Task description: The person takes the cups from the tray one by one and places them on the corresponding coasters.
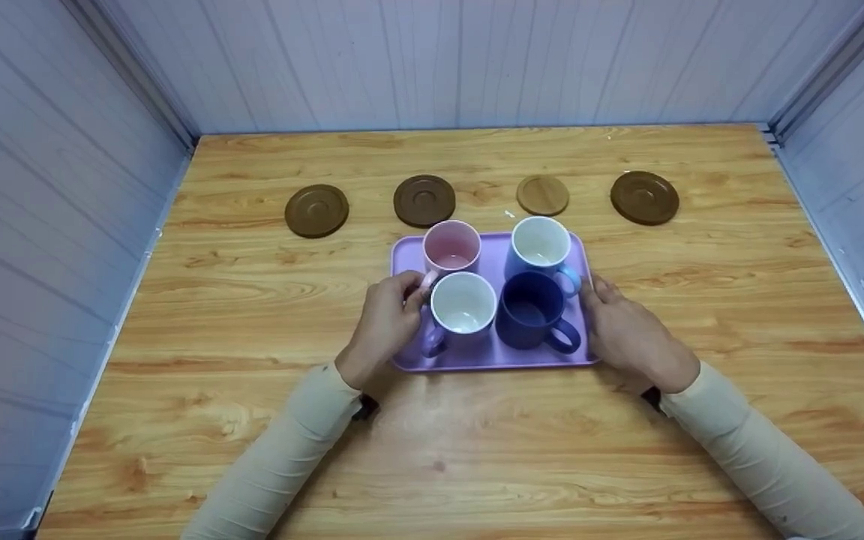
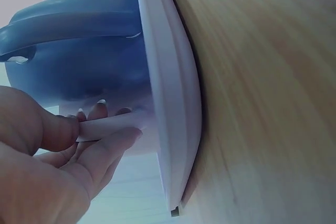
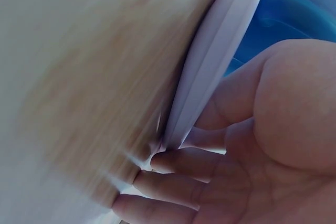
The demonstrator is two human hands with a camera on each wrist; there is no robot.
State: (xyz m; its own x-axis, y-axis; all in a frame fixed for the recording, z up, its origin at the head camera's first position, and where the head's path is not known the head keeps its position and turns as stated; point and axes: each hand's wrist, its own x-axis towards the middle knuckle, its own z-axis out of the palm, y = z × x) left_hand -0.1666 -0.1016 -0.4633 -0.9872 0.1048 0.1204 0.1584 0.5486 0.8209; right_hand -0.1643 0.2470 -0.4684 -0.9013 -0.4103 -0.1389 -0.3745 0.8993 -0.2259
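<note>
- While both forearms reach in from the near edge of the view, their pale sleeves (image 1: pixel 282 442) lie over the wood-grained table (image 1: pixel 477 465), with something dark worn at each wrist.
- The left hand (image 1: pixel 387 319) is at the left side of the purple tray (image 1: pixel 408 259), its thumb and fingers pinching the handle of the pink mug (image 1: pixel 452 247).
- The right hand (image 1: pixel 631 330) has its fingers extended against the right edge of the tray; in the right wrist view they reach past the pale rim, close to the table.
- In the tray's near row, the purple mug (image 1: pixel 464 307), white inside, stands on the left with its handle toward the person and slightly left.
- Just beside it, the dark blue mug (image 1: pixel 531 307) stands on the right, its handle turned to the near right.
- In the far row, the pink mug is upright at the left, behind the purple one, and the light blue mug (image 1: pixel 541 244) is at the right, white inside, its handle to the near right.
- Beyond the tray, four coasters form a loose row: a brown coaster (image 1: pixel 316 211) far left, a darker coaster (image 1: pixel 424 201), a smaller light wooden coaster (image 1: pixel 543 195) and a brown one (image 1: pixel 645 197) far right.
- Behind the table rises a pale, streaked back wall (image 1: pixel 432 67).
</note>
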